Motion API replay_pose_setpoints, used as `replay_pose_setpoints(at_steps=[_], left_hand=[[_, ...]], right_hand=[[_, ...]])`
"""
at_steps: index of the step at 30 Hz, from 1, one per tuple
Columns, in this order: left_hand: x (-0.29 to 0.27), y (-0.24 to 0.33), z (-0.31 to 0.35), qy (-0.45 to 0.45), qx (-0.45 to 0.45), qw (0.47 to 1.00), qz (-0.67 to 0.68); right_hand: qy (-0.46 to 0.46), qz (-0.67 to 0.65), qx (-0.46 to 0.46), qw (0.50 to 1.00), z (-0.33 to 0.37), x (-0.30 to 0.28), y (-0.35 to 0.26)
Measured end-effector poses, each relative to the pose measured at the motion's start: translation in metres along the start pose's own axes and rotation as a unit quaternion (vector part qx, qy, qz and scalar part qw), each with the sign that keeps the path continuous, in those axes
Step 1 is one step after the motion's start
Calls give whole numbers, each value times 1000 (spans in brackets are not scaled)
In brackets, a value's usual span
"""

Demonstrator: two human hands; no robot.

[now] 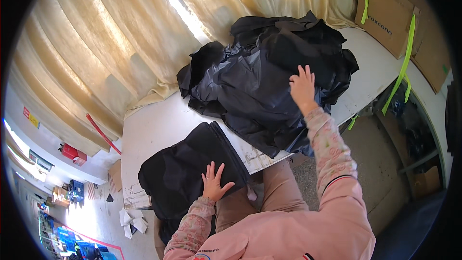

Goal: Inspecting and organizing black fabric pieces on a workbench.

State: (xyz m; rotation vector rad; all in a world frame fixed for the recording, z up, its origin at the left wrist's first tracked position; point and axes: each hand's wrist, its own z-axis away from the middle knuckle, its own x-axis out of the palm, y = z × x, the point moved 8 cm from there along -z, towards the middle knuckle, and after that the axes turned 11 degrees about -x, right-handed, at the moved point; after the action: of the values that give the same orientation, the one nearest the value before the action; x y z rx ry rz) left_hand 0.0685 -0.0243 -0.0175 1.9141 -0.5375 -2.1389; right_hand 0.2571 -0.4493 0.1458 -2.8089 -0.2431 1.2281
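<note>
A neat stack of black fabric pieces [173, 168] lies at the near left of the table, its layered edges showing on the right side. My left hand [215, 181] rests flat on top of it with the fingers spread. Farther back and to the right spreads a large, loose heap of black material [255, 86], crumpled, with a shiny dark sheet in its middle and matte cloth around it. Over the right part of this heap is my right hand [303, 86], fingers pointing away and apart, apparently touching the cloth and gripping nothing that I can see.
The white table [149, 125] has worn edges. Beige curtains [106, 43] hang along its far side. Cardboard sheets [387, 17] with a bright green strap [408, 53] stand at the far right. White scraps [134, 222] lie at lower left, below a red tube [103, 134].
</note>
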Motion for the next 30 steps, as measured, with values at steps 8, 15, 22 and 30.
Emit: replay_pose_setpoints(at_steps=[8, 15, 22, 30], left_hand=[[2, -4, 0, -1, -3, 1000, 16], [-11, -1, -4, -45, -14, 998, 36], [-51, 86, -31, -15, 148, 980, 133], [-1, 154, -37, -109, 190, 965, 146]], right_hand=[[-49, 2, 13, 999, 5, 22, 24], [169, -137, -84, 972, -11, -97, -43], [175, -298, -209, 915, 21, -150, -136], [-38, -255, -72, 963, 82, 21, -59]])
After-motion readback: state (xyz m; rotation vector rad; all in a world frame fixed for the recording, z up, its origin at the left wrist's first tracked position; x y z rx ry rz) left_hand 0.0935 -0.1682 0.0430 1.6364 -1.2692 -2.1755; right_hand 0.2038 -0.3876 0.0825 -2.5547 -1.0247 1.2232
